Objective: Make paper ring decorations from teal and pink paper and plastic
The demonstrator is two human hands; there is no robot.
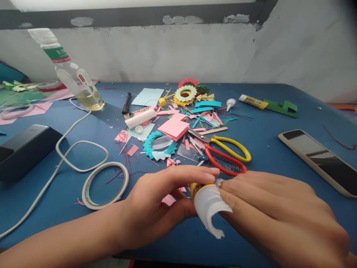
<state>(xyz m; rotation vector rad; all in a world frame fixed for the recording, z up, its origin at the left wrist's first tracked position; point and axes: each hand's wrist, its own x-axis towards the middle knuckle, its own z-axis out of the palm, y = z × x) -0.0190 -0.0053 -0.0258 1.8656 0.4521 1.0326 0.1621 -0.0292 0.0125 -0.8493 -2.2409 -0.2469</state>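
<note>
A curled white strip [209, 208] with a yellow and brown band at its top sits between my two hands near the table's front edge. My left hand [158, 204] is wrapped round its left side, fingers over the top and thumb below. Against its right side, my right hand [279, 212] is closed, and its fingertips meet a small clear or purplish bit at the top. Just beyond the hands lie scissors [223, 160] with one red and one yellow handle, beside a blue folded-paper ring [147, 145] and folded pink paper [174, 126].
At the left stand a tilted-looking bottle [69, 74] and a dark box [30, 149], with a white cable [60, 160] and a tape roll [86, 190] nearby. A phone [320, 160] and a glue stick [253, 101] lie to the right. Paper scraps cover the middle.
</note>
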